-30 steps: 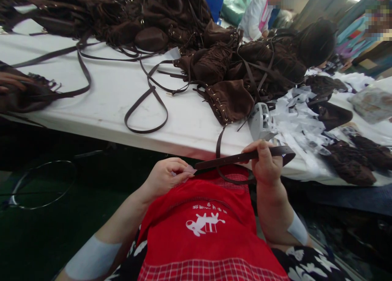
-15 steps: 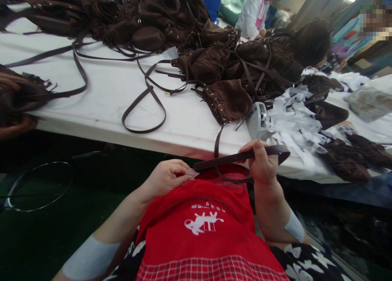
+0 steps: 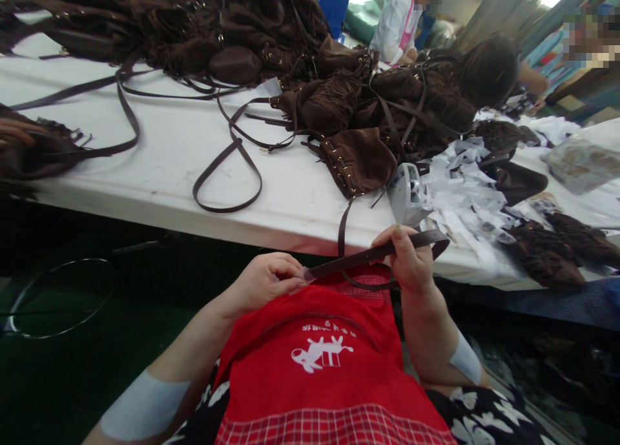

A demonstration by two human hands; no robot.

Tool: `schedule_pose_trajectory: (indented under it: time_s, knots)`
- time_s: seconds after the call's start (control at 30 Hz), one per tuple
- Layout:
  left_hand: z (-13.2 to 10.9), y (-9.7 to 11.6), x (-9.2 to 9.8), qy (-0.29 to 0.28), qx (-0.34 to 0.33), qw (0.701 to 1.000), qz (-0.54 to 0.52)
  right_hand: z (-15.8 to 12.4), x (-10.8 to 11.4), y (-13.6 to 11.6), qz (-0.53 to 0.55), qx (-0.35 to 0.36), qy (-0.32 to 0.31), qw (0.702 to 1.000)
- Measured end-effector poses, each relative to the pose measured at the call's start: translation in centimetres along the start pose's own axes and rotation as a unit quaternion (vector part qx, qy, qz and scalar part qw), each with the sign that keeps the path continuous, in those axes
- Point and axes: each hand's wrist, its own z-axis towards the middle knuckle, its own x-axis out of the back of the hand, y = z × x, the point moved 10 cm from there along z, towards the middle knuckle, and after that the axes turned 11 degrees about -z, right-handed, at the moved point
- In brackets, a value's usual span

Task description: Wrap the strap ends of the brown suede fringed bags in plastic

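My right hand (image 3: 411, 258) is closed around a dark brown strap (image 3: 356, 259), thumb on top, with a loop of it bending beyond my fingers. The strap's free end points down toward my left hand (image 3: 268, 278). Those fingers pinch a small, thin, pinkish see-through piece (image 3: 304, 274), which lies against the strap's tip. Part of that piece is hidden by my fingertips. From the strap a length runs up over the table edge toward a brown drawstring bag (image 3: 363, 161) with metal eyelets.
On the white table (image 3: 165, 167), a pile of brown fringed bags (image 3: 334, 99) lies at the back. A grey-white tape dispenser (image 3: 408, 190) stands beside white strips (image 3: 460, 180). At left, a co-worker's hand (image 3: 17, 132) touches a bag. Another person (image 3: 394, 25) is across the table.
The strap's end and my right hand have shifted slightly left and down. The thin piece in my left fingers now meets the strap tip, where a gap showed before.
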Motion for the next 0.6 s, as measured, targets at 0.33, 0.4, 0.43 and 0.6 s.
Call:
schedule_pose_trajectory:
  time_s: [0.33,0.4,0.43,0.6]
  knots:
    - [1.6,-2.5,-1.1,0.075,0.067,0.994,-0.049,-1.8,-11.5,2.2,0.076,-0.068,-0.173,0.980]
    - [1.4,-2.3,0.0,0.112,0.042,0.992,0.023,-2.0,-13.3,4.5,0.174,-0.156,-0.179,0.956]
    - [1.2,-2.2,0.7,0.123,0.037,0.989,0.069,-1.8,-13.2,5.8,0.229,-0.209,-0.154,0.938]
    - [0.4,-3.8,2.8,0.099,0.068,0.981,0.149,-0.3,-8.8,8.9,0.337,-0.310,0.047,0.888]
